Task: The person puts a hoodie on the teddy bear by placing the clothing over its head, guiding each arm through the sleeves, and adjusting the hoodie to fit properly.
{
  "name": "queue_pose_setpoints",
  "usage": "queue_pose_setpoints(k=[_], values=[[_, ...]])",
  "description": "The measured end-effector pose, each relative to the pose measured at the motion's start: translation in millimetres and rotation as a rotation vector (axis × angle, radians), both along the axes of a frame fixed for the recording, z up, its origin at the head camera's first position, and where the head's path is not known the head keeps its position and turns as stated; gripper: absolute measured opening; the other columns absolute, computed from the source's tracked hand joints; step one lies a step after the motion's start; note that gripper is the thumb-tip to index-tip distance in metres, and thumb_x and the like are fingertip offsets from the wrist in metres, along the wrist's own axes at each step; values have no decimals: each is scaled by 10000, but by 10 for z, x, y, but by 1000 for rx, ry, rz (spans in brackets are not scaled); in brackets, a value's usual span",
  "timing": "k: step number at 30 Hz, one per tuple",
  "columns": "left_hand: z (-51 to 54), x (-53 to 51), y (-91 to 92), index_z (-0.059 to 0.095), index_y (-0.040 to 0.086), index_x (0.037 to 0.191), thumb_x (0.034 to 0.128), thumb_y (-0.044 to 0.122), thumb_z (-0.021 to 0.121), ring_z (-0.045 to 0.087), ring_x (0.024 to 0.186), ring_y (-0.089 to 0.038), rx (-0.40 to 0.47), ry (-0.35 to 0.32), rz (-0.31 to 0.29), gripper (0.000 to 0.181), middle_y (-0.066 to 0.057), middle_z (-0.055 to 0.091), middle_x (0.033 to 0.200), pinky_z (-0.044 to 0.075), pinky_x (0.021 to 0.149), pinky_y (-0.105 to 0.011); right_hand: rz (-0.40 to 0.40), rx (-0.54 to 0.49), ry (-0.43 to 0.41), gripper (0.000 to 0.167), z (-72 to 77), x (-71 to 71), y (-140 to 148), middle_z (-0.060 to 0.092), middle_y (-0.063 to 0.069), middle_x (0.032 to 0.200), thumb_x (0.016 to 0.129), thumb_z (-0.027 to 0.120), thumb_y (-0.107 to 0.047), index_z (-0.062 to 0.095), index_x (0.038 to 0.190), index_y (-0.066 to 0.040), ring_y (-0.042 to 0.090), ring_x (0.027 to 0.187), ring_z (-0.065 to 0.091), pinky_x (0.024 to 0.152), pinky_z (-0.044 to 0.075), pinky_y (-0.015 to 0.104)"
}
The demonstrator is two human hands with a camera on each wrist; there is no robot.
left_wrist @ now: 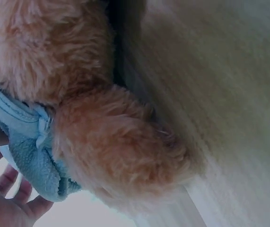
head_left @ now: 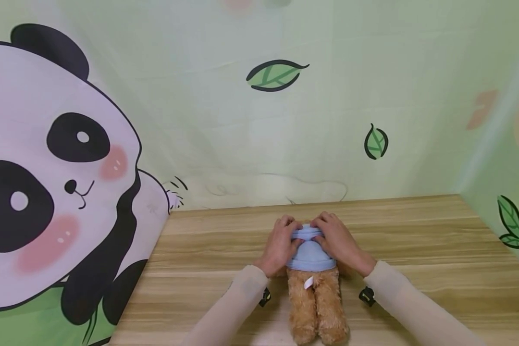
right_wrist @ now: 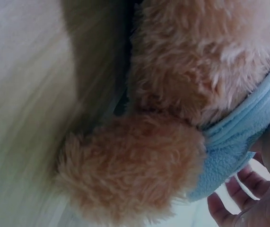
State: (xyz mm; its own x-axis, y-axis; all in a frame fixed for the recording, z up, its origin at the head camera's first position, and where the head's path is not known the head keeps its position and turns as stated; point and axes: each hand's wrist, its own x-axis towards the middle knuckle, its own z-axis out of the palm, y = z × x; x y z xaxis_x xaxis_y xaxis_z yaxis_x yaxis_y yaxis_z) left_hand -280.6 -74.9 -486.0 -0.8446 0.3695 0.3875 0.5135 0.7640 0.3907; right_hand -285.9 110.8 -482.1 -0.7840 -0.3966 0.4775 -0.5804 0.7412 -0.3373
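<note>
Brown plush toy (head_left: 302, 305) on the wood-grain tabletop (head_left: 216, 245); left hand (head_left: 279, 244) and right hand (head_left: 339, 240) pinch its blue garment (head_left: 311, 257) with curled fingers. Probably light and soft; best gripped around the middle.

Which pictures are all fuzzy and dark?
Head view: brightest and clearest, with a crisp panda; left wrist view: dim and soft, table grain smeared, washed-out white patch below the blue garment; right wrist view: also soft, dark shadow on the table beside the plush toy.

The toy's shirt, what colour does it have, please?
The shirt is light blue; it shows best in the head view.
</note>
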Motion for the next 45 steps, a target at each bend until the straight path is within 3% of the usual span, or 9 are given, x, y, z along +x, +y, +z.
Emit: queue_pose_setpoints(k=[5,8,13,17,20,27,32,39,45], values=[[-24,-18,-6,583,120,1070,896,129,713,592,1083,-218,7,-18,-28,218,-68,585,1196,522,918,-349,18,-13,-3,235,-28,7,-13,635,150,1083,817,749,-3,652,1029,-34,344,1021,606,870,521,484],[-34,-15,-4,563,117,1136,907,132,700,605,1057,-204,14,-31,-21,267,-68,590,1159,527,914,-338,13,-17,-11,256,-37,16,-18,631,139,1033,821,747,-4,631,1047,-34,331,987,603,843,523,471],[-34,-5,4,518,128,1300,912,135,694,589,1134,-241,39,-69,-2,426,-95,601,1231,508,972,-369,-3,-22,-44,320,-20,32,-15,630,151,1046,834,745,-21,595,1115,-45,342,1007,599,854,520,485],[-40,-8,-13,546,133,1267,908,131,698,583,1119,-244,50,-67,-15,390,-91,601,1206,508,963,-373,-3,-15,-39,330,-8,46,-17,621,143,1029,841,743,-33,613,1144,-56,326,976,596,827,522,473],[-53,-7,-16,564,134,1225,904,125,702,579,1075,-232,40,-39,-21,349,-80,593,1158,513,938,-360,1,0,-26,327,-14,51,-15,606,122,992,842,742,-33,627,1146,-67,293,923,586,781,521,445],[-84,-12,11,558,141,1167,904,138,698,553,966,-204,-72,89,-19,298,-41,573,1072,512,858,-305,16,15,12,322,-55,50,-6,588,81,947,827,710,28,626,1111,-100,244,843,591,720,526,402],[-88,4,29,566,157,1145,914,139,684,534,938,-176,-113,125,-6,260,-17,563,1039,509,822,-270,13,17,28,343,-74,61,-2,593,74,944,812,707,50,627,1105,-110,243,825,603,706,533,401],[-89,31,54,588,155,1084,911,94,665,542,938,-158,-130,186,-6,199,-5,561,998,520,811,-252,17,17,21,414,-83,65,-3,630,115,1153,768,703,96,627,1116,-115,311,1022,652,814,560,456],[-88,53,73,604,171,1054,866,65,690,587,961,-144,-182,252,9,232,10,585,995,543,797,-240,14,3,27,419,-88,64,-2,628,128,1196,765,678,117,634,1118,-104,320,1066,646,854,557,452]])
